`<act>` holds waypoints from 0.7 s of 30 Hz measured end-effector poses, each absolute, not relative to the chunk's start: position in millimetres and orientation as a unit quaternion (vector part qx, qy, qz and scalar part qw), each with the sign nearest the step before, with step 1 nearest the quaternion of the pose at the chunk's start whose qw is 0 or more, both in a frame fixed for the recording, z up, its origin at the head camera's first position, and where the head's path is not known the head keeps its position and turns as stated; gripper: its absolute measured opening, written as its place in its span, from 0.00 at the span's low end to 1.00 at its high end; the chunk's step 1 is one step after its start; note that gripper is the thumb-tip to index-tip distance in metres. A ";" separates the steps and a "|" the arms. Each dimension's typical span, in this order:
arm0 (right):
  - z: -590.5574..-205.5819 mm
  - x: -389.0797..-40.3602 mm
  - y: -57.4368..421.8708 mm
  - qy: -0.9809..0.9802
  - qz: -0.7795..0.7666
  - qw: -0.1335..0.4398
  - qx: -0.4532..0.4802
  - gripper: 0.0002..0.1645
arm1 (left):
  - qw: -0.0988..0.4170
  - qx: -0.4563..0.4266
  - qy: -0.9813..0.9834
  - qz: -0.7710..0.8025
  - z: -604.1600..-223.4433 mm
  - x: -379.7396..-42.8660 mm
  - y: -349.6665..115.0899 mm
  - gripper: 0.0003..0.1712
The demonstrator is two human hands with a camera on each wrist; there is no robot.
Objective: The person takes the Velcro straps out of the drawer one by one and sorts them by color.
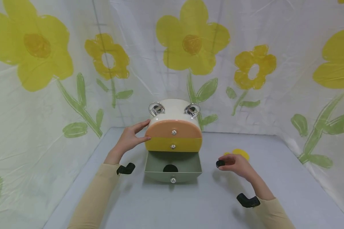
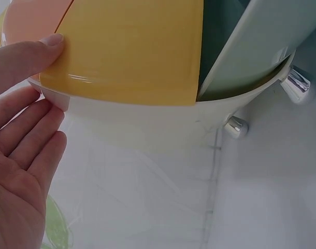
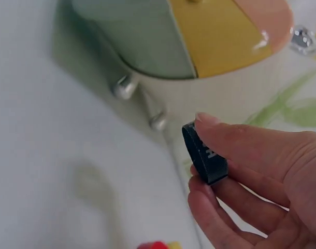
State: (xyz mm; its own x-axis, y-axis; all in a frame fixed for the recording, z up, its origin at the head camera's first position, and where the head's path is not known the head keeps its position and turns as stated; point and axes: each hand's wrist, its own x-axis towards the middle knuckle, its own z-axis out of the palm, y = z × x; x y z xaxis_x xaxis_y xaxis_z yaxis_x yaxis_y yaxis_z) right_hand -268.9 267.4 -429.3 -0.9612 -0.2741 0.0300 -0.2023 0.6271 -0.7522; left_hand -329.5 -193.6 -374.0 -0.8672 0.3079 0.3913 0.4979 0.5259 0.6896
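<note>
A rounded drawer box (image 1: pixel 175 108) with a white shell stands on the table. Its orange top drawer (image 1: pixel 160 128) and yellow middle drawer (image 1: pixel 157 144) are closed; the green bottom drawer (image 1: pixel 156 176) is pulled out with a dark round thing (image 1: pixel 170 168) inside. My left hand (image 1: pixel 129 138) rests at the box's left edge, thumb on the drawer fronts, the other fingers fairly straight along the side. To the right of the drawer, my right hand (image 1: pixel 236 163) pinches a short black round piece (image 3: pixel 205 155) with white lettering between thumb and fingers, above the table.
Behind my right hand lies a flat yellow thing (image 1: pixel 241 154) on the table. Part of a red and yellow thing (image 3: pixel 155 245) shows low in the right wrist view. A flower-printed curtain (image 1: pixel 143 79) hangs behind the table. Metal feet (image 3: pixel 125 87) support the box.
</note>
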 end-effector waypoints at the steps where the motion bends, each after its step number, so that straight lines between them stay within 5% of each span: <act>1: -431.6 -269.0 269.9 0.902 -0.411 0.045 -0.124 0.29 | 0.111 -0.232 -0.866 -0.428 -373.8 -329.0 -193.5 0.41; 21: -466.4 -254.5 296.3 0.926 -0.373 0.052 -0.039 0.30 | 0.105 -0.229 -0.866 -0.431 -347.0 -299.1 -181.9 0.39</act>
